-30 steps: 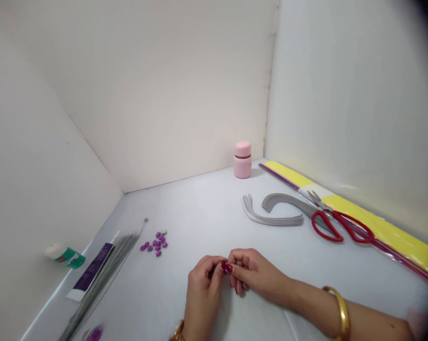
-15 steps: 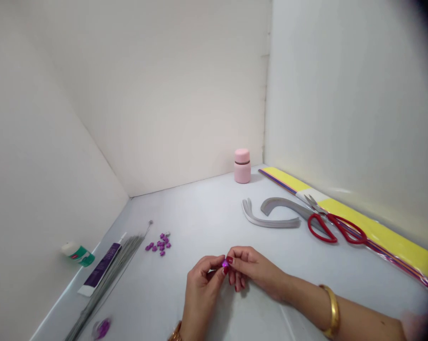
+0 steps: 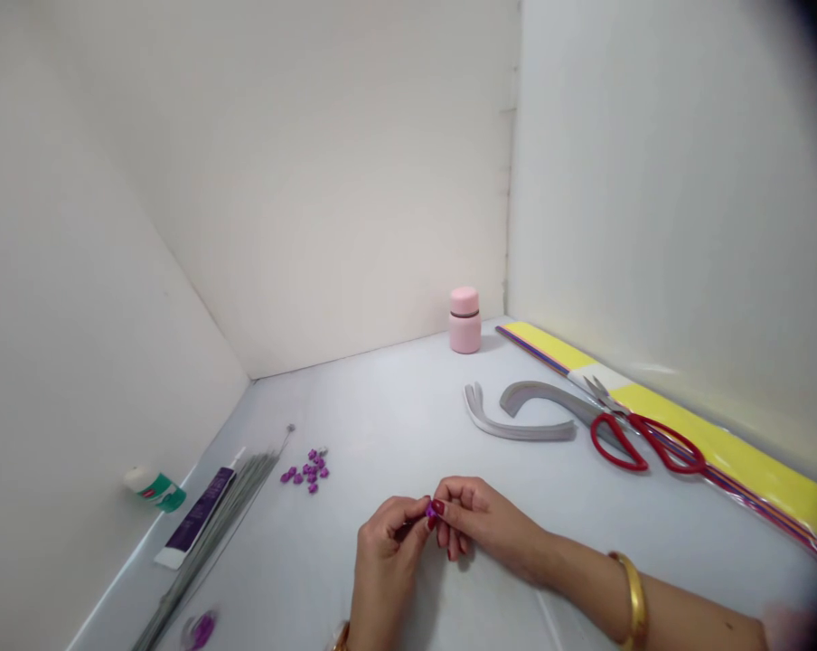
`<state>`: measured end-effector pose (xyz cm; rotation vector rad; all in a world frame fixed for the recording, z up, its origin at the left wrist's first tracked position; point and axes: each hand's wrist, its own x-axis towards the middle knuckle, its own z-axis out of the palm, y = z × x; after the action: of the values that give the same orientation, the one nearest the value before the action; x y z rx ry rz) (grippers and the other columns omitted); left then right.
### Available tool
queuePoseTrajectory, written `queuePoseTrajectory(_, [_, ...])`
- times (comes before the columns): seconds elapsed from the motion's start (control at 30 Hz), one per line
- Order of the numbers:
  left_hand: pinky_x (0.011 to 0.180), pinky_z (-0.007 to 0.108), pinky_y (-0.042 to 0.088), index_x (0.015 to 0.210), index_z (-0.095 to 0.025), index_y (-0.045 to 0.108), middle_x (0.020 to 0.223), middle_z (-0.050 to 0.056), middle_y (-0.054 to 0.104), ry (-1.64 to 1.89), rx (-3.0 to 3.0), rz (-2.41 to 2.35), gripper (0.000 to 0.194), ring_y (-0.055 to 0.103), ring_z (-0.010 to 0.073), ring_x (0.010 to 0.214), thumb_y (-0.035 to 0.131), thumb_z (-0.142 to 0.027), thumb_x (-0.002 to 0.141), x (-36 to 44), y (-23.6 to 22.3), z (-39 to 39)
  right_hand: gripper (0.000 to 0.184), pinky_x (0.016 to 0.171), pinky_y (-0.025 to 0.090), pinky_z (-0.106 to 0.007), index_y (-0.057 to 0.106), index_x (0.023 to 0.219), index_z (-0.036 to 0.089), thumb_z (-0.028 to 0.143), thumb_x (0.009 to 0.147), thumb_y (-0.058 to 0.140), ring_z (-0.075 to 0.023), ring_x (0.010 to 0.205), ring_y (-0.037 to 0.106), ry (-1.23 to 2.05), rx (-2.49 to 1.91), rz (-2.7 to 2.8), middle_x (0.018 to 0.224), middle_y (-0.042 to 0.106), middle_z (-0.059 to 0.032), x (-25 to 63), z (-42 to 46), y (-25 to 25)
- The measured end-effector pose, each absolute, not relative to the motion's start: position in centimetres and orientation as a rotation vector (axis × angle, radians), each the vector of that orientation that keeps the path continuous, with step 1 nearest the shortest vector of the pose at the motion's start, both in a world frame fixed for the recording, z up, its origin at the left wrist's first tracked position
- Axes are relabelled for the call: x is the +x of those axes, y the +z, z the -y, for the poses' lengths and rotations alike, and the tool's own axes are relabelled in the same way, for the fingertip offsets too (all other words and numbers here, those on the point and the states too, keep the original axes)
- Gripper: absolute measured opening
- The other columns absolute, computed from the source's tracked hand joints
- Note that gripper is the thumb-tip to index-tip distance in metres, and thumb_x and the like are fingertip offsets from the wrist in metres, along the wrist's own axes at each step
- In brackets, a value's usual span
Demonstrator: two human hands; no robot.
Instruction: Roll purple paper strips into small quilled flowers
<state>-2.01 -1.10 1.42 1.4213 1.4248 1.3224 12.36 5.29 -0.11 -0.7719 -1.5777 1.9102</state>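
Note:
A small shiny purple paper star sits between my fingertips at the front middle of the table. My left hand pinches it from the left with thumb and forefinger. From the right, the thumb of my right hand presses against it, its other fingers curled beneath. The fingers cover most of the star. Left of my hands lies a loose group of several purple stars on the white tabletop. A clear round piece with purple in it is at the lower left, blurred.
To the left are a bundle of grey wires, a purple-and-white tube and a green-and-white glue stick. Grey strips, red-handled scissors, and a yellow packet lie right. A pink jar stands at the back.
My right thumb has shifted slightly over the purple star, and its exposed face looks darker. The whole view has moved a little; the things on the table stay in place.

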Motion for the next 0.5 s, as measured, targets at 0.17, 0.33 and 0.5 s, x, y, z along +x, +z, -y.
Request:
queuePoseTrajectory(0.17, [0.067,0.028,0.05,0.081,-0.017,0.07,0.078,0.005,0.068,1.3,1.408,-1.417,0.013,0.063,0.0189,0.074,0.057,-0.016,0.077,-2.0,1.3,1.0,0.038,0.044,0.033,-0.019,0.051,0.072,0.014,0.051,0.076,0.056,-0.0077,0.044,0.052,1.887,-0.799,1.6,0.057,0.058,0.0023,12.3,-5.4,-0.3])
queuePoseTrajectory(0.33, [0.067,0.029,0.049,0.079,-0.015,0.07,0.076,0.006,0.069,1.347,1.376,-1.493,0.015,0.063,0.0191,0.072,0.055,-0.015,0.078,-1.6,1.0,1.1,0.035,0.044,0.032,-0.019,0.051,0.07,0.014,0.048,0.079,0.053,-0.0079,0.046,0.052,1.83,-0.812,1.63,0.056,0.057,0.0025,12.2,-5.3,-0.5])
queuePoseTrajectory(0.5, [0.066,0.03,0.049,0.08,-0.014,0.072,0.073,0.006,0.071,1.384,1.386,-1.533,0.015,0.063,0.0194,0.07,0.058,-0.017,0.075,-1.5,0.2,0.8,0.034,0.041,0.03,-0.019,0.051,0.069,0.014,0.047,0.08,0.051,-0.0077,0.042,0.049,1.775,-0.819,1.672,0.052,0.055,0.003,12.0,-5.3,-0.8])
